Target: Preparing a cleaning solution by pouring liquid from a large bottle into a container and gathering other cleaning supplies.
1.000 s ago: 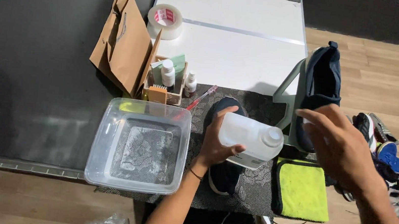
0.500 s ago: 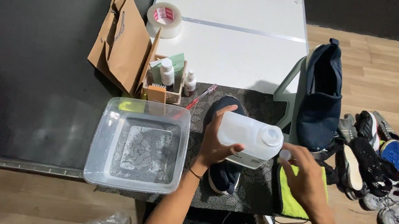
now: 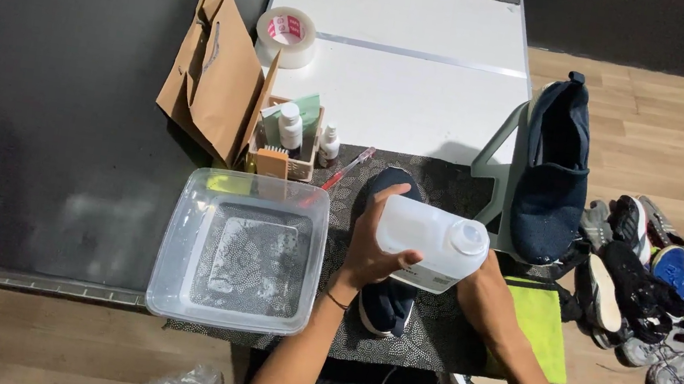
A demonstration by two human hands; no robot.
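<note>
Right hand [image 3: 493, 302] has dropped from near the hanging slipper to under the white plastic jug [image 3: 432, 245], cupping its base. Left hand [image 3: 376, 245] wraps the jug's left end, unchanged. Jug lies sideways, just right of the clear plastic tub [image 3: 239, 251], above a dark shoe [image 3: 385, 299]. Right fingers hidden behind jug.

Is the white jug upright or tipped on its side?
Tipped: the jug lies sideways between both hands, its cap pointing right.
</note>
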